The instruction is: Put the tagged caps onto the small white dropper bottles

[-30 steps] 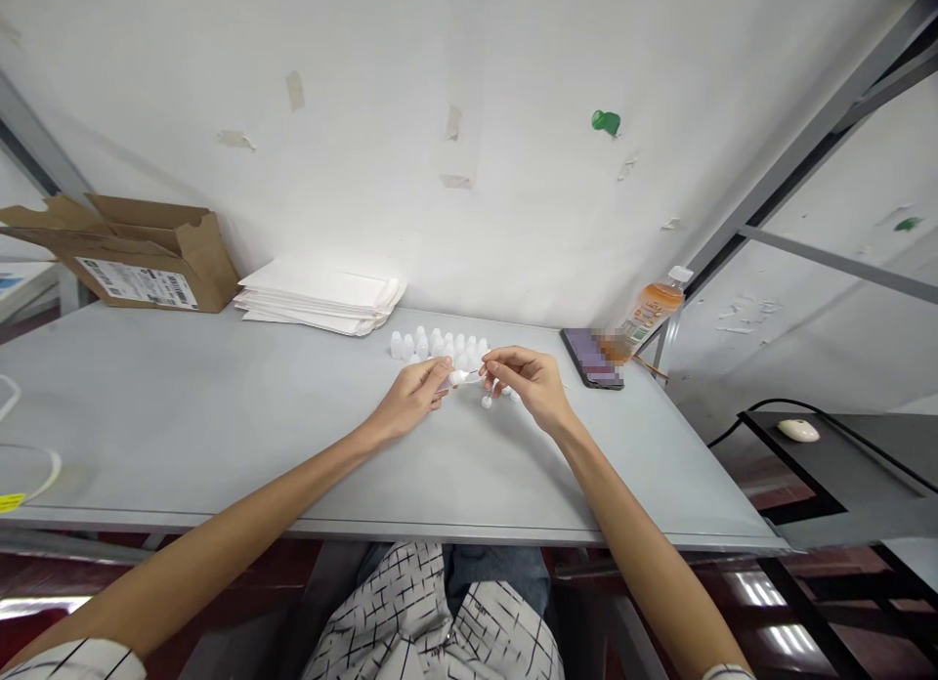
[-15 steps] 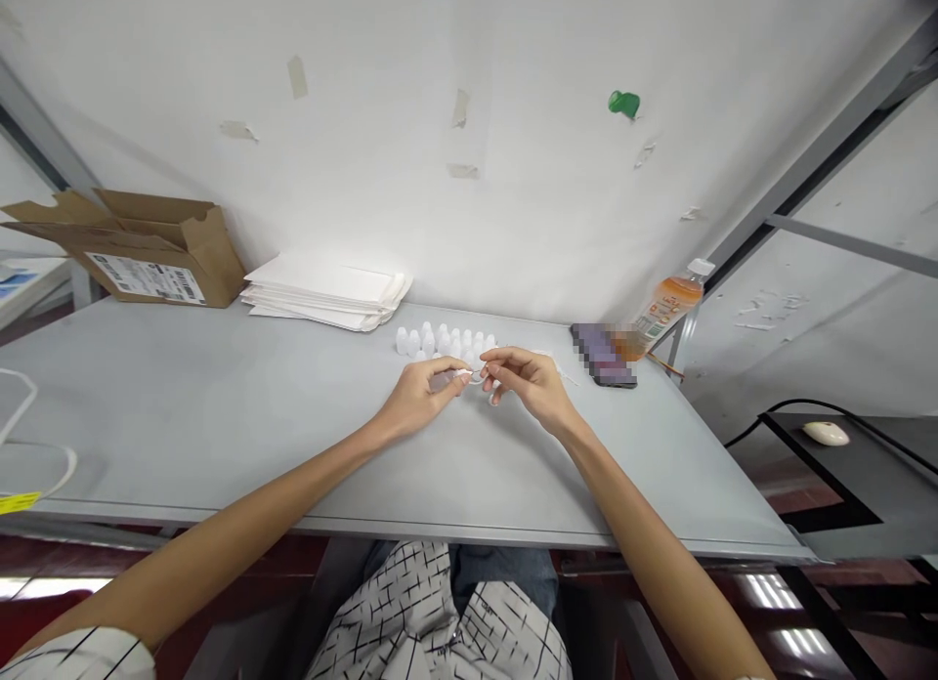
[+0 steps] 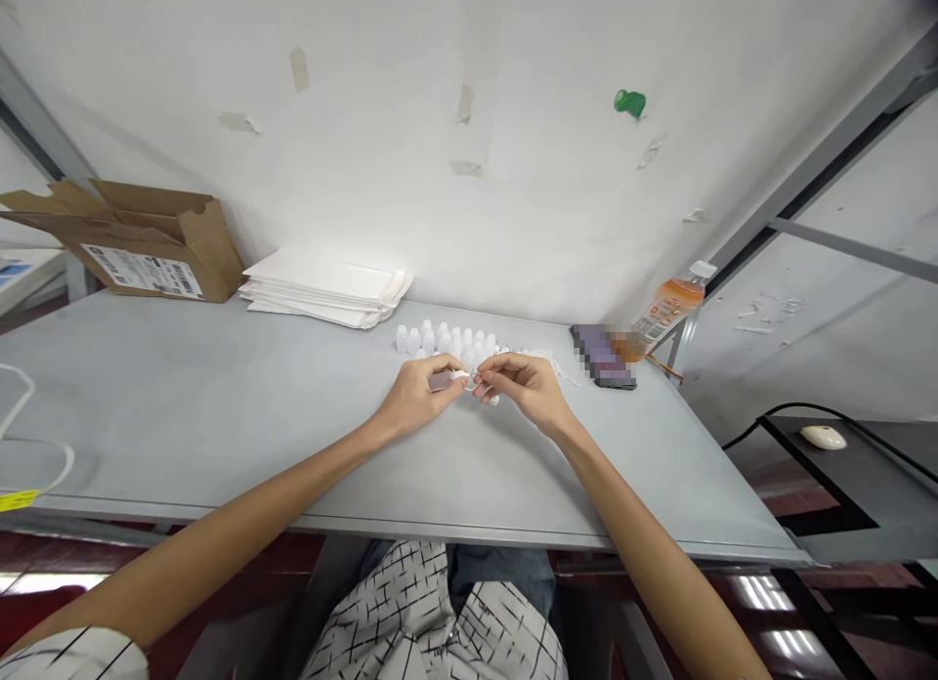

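Note:
Over the grey table (image 3: 454, 465), my left hand (image 3: 423, 395) pinches a small white piece (image 3: 459, 375) between thumb and forefinger. My right hand (image 3: 526, 387) is closed at the fingertips close to that piece; a thin item there is too small to make out. A bit of white (image 3: 493, 400) shows under the right fingers. Just behind both hands stand several small white bottles (image 3: 444, 336) in a group, partly hidden by the fingers. Thin white pieces (image 3: 538, 356) lie behind my right hand.
A phone (image 3: 605, 356) and an orange drink bottle (image 3: 663, 314) are at the right. White envelopes (image 3: 322, 284) are stacked at the back left, beside an open cardboard box (image 3: 157, 245). A white cable (image 3: 63, 455) lies at the left edge.
My right hand has shifted slightly left, its fingers more curled, and its tips are near the white piece. More of that piece shows in my left hand.

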The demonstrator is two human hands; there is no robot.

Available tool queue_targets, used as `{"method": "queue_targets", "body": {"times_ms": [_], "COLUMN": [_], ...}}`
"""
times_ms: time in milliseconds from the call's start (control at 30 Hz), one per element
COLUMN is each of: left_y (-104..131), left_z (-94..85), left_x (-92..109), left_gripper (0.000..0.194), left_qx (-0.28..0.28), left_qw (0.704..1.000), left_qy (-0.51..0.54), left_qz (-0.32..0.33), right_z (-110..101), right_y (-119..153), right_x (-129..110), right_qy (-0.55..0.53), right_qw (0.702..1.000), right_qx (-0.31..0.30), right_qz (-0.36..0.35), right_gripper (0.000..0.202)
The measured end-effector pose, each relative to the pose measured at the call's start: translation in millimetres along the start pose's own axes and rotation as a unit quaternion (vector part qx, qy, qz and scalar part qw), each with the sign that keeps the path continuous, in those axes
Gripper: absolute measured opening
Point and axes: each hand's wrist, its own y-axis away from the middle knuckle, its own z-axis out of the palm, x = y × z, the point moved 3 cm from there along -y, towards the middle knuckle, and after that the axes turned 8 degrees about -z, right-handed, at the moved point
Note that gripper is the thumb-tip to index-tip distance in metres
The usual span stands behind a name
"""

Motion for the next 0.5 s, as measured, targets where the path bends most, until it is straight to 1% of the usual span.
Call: {"method": "queue_targets", "body": {"times_ms": [333,500], "left_y": [0.3,0.2], "left_z": [0.3,0.2], "left_x": [1.0,0.2], "left_gripper": [0.020,0.019], "left_qx": [-0.003,-0.002], "left_qw": [1.000,1.000], "left_qy": [0.006,0.003], "left_qz": [-0.001,-0.001], "right_z": [1.7,1.4], "right_y": [-0.5,-0.2], "right_x": [2.8,0.6], "right_qy": [0.004,0.001], "right_qw": [1.000,1.000], "right_qx": [-0.005,-0.001], "right_qz": [-0.007,-0.007], "right_gripper": [0.027,0.027]}}
